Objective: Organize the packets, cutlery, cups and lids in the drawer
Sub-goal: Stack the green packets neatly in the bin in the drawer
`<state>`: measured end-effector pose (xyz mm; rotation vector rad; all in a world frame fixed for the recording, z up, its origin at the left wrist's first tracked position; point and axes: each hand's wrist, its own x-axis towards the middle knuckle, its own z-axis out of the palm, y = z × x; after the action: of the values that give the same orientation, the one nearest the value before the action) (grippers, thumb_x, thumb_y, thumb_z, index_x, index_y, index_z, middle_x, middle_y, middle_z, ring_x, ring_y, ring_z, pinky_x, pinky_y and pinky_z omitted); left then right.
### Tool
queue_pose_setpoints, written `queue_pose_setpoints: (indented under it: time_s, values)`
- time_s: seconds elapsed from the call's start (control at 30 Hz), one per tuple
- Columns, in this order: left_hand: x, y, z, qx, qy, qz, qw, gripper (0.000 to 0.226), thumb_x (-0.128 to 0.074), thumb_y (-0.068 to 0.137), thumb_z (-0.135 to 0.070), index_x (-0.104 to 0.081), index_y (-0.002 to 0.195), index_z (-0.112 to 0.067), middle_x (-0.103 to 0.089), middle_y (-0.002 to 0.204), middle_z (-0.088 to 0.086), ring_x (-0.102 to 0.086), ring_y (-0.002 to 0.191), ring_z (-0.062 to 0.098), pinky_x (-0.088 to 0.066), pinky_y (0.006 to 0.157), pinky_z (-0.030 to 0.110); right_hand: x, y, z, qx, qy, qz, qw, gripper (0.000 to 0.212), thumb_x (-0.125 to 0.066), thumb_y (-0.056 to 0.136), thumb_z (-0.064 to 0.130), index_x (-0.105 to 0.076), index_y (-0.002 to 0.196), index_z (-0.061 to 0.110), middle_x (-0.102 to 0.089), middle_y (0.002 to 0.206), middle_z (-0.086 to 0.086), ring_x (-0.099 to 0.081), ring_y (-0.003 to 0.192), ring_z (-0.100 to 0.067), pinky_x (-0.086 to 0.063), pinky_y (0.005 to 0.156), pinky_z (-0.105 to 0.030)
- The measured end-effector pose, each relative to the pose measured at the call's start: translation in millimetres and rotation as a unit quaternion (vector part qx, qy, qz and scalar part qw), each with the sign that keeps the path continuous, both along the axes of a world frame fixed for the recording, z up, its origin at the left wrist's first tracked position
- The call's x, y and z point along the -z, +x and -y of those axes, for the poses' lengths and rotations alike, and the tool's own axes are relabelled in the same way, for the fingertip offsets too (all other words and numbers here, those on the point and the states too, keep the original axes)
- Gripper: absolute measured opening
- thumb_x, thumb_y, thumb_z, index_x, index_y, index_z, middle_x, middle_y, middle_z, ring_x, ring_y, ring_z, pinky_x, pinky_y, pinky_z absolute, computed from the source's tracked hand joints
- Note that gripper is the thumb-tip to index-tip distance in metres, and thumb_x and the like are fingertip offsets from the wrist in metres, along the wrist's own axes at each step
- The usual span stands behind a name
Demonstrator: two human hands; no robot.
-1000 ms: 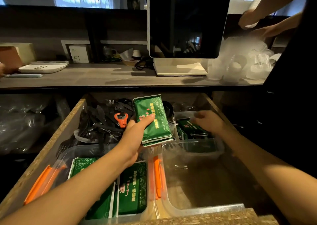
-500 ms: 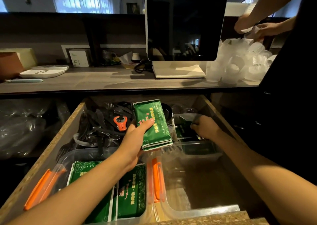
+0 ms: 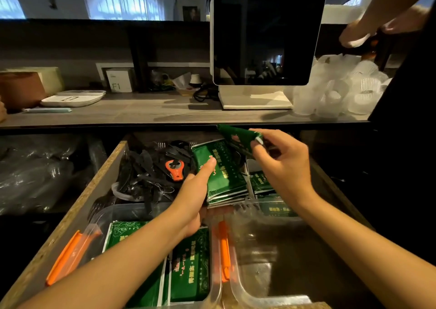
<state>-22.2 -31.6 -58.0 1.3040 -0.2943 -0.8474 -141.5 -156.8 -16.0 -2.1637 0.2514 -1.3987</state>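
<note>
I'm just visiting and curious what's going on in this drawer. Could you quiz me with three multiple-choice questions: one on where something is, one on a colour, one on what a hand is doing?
1. Where does the black cutlery lie?
A. back left of the drawer
B. on the counter
C. in the front right tub

2. What colour are the tubs' clips?
A. blue
B. orange
C. white

3. What is the right hand doing?
A. resting flat
B. pinching a green packet
C. holding a cup

Answers: 1 A, it is heaped in the back left corner; 2 B, orange strips run along the tub edges; 3 B, its fingers grip one raised packet.
</note>
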Motion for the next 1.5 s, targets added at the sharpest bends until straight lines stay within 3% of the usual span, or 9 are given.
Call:
queue_pose_setpoints:
  time_s: [0.2,0.37,0.6,0.73,0.83,0.97,1.17,1.3,1.5]
  values:
    - [-8,-3,-6,0.033,-0.011,-0.006,0.999,0.056,-0.039,0.096,-0.067,-0.07,0.116,-0.025,-0.077,0.1,0.012,-0.076,0.084,0.027,-0.06,0.061,0.037,11,10,-8,-0.074,-0.043,-0.139,0.987,0.041,-0.06,0.082,0.05,-0.072,0.114,0.027,-0.064,0.103,0.021,-0.057,0.104,0.0,-0.049,0.089,-0.026]
    - [-7,-3,-7,0.051,-0.027,0.003,0.998,0.045,-0.046,0.097,-0.06,-0.072,0.111,-0.026,-0.077,0.099,0.013,-0.076,0.083,0.025,-0.059,0.062,0.037,15,11,-7,-0.124,-0.009,-0.204,0.971,0.043,-0.057,0.081,0.057,-0.073,0.11,0.03,-0.065,0.108,0.022,-0.054,0.112,0.004,-0.043,0.093,-0.017]
    - [-6,-6,-2,0.012,-0.026,0.005,1.0,0.076,-0.078,0.064,-0.051,-0.059,0.128,-0.014,-0.073,0.114,0.015,-0.074,0.096,0.032,-0.061,0.071,0.051,12,13,-5,-0.111,0.214,-0.043,0.97,0.02,-0.061,0.094,0.013,-0.069,0.112,0.017,-0.072,0.104,0.003,-0.067,0.094,-0.003,-0.052,0.078,-0.018]
    - [-5,-11,-4,0.027,-0.026,0.056,0.998,0.08,-0.079,0.053,-0.053,-0.059,0.12,-0.015,-0.07,0.116,0.011,-0.071,0.104,0.028,-0.057,0.089,0.057,8,16,-5,-0.075,0.362,-0.073,0.926,0.038,-0.055,0.098,0.029,-0.049,0.135,0.028,-0.061,0.124,0.002,-0.062,0.109,-0.012,-0.054,0.094,-0.035]
    - [-2,-13,-3,0.033,-0.022,0.076,0.996,0.081,-0.077,0.05,-0.055,-0.062,0.118,-0.013,-0.072,0.114,0.012,-0.072,0.102,0.028,-0.054,0.095,0.058,8,19,-17,-0.095,0.45,-0.119,0.88,0.037,-0.049,0.099,0.031,-0.047,0.136,0.023,-0.068,0.111,-0.004,-0.07,0.09,-0.017,-0.059,0.073,-0.031]
    - [0,-13,-2,0.038,-0.014,0.089,0.995,0.075,-0.07,0.056,-0.057,-0.069,0.115,-0.011,-0.072,0.115,0.018,-0.071,0.102,0.033,-0.053,0.097,0.059,15,23,-31,-0.113,0.443,-0.142,0.878,0.02,-0.046,0.099,0.029,-0.063,0.105,0.02,-0.071,0.097,-0.004,-0.07,0.084,-0.016,-0.056,0.075,-0.033]
    - [1,-14,-3,0.081,-0.031,0.102,0.991,0.031,-0.059,0.094,-0.048,-0.075,0.106,-0.024,-0.076,0.111,0.008,-0.071,0.106,0.026,-0.053,0.098,0.042,23,21,-34,-0.151,0.447,-0.153,0.869,0.035,-0.041,0.1,0.024,-0.049,0.133,0.025,-0.07,0.104,0.0,-0.071,0.078,-0.007,-0.055,0.064,-0.021]
    - [-2,-10,-2,0.08,-0.012,0.115,0.99,0.073,-0.07,0.075,-0.067,-0.066,0.125,-0.015,-0.074,0.115,0.006,-0.071,0.108,0.023,-0.053,0.099,0.043,21,21,-30,-0.149,0.438,-0.124,0.878,0.049,-0.048,0.099,0.02,-0.038,0.147,0.026,-0.067,0.117,0.001,-0.07,0.09,-0.008,-0.057,0.074,-0.023]
    - [-2,-11,-1,0.056,-0.04,0.064,0.996,0.058,-0.08,0.077,-0.039,-0.065,0.124,-0.009,-0.076,0.109,0.01,-0.074,0.101,0.025,-0.057,0.093,0.042,20,22,-24,-0.203,0.435,-0.142,0.866,0.045,-0.046,0.102,0.032,-0.042,0.146,0.027,-0.061,0.133,-0.002,-0.064,0.114,-0.016,-0.052,0.097,-0.037]
